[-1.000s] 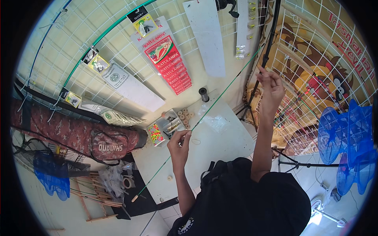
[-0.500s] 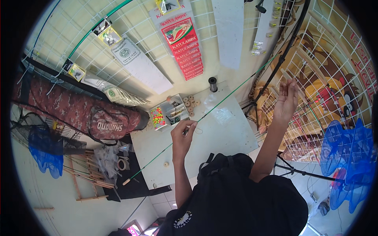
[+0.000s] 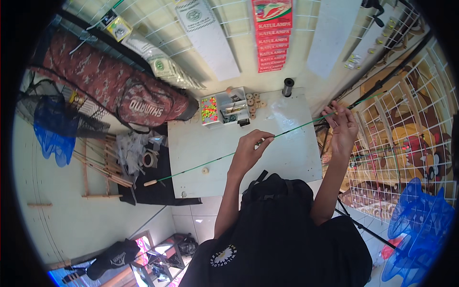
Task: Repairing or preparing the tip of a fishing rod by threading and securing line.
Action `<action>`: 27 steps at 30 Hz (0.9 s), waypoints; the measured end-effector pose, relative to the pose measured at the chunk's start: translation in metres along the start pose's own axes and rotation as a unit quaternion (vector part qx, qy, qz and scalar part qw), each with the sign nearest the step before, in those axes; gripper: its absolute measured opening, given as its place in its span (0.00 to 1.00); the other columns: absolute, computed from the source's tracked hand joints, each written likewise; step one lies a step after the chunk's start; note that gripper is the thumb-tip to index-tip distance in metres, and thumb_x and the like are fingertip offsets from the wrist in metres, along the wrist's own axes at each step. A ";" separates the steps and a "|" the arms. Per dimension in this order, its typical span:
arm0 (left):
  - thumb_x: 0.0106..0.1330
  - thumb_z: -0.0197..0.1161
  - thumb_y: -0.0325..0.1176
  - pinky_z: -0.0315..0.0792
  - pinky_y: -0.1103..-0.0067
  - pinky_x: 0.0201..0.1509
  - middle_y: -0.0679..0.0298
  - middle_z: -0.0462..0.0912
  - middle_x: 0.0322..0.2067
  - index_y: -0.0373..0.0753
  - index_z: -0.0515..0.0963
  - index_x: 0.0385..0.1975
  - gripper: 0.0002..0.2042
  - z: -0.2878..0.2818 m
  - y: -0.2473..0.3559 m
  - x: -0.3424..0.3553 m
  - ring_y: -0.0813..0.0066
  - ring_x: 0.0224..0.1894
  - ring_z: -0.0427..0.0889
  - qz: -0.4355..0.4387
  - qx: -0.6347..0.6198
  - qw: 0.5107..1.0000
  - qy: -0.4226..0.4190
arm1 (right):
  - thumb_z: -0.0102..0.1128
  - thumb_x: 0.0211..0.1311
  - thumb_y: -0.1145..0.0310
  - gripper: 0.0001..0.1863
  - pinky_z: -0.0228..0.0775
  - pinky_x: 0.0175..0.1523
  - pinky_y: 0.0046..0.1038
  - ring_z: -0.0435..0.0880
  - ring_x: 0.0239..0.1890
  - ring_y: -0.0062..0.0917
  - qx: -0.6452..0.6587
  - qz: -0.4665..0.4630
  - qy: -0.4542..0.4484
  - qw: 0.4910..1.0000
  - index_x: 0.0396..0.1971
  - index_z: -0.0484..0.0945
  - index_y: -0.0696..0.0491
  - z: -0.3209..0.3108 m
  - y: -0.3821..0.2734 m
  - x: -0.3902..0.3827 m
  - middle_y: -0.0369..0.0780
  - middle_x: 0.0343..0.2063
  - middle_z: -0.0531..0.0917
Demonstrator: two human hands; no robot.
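A thin green fishing rod (image 3: 217, 159) slants across the view above the white table, its pale cork-like handle end at the lower left. My left hand (image 3: 249, 152) is closed around the rod near its middle, thumb and forefinger pinched together; a small object shows by the fingers, too little of it to name. Farther up the rod, my right hand (image 3: 342, 126) has its curled fingertips on the shaft. Whether a thread also lies in those fingers is too fine to make out.
On the white table (image 3: 191, 138) stand a compartment box (image 3: 232, 106) with bright beads, cork rings (image 3: 253, 103), a dark spool (image 3: 288, 87) and a clear plastic bag (image 3: 286, 115). A camouflage rod bag (image 3: 148, 107) lies left. A white wire grid (image 3: 377, 172) and blue nets (image 3: 420, 215) are right.
My right hand has come down from above the rod to its shaft. The rod now tilts less steeply, my left hand still on it. The view has turned, shifting the table rightward and up.
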State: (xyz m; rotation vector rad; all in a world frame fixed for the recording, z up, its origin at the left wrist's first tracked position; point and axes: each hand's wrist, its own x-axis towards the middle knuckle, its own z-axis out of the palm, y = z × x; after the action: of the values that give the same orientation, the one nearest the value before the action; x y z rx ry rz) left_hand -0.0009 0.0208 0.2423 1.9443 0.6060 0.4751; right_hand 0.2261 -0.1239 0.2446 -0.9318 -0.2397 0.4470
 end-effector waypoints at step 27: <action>0.60 0.65 0.30 0.68 0.76 0.42 0.62 0.78 0.48 0.40 0.65 0.61 0.28 -0.100 -0.210 -0.162 0.68 0.44 0.78 -0.213 -0.362 0.635 0.648 | 0.60 0.65 0.70 0.09 0.83 0.47 0.34 0.85 0.38 0.29 -0.039 0.066 0.073 0.994 0.39 0.75 0.60 -0.028 0.053 0.002 0.45 0.43 0.81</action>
State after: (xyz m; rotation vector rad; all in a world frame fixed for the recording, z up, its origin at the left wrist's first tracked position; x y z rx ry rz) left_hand -0.2298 0.0723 0.0833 0.3591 1.4205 1.5315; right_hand 0.2244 -0.1164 0.1851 -1.0558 -0.0618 0.4914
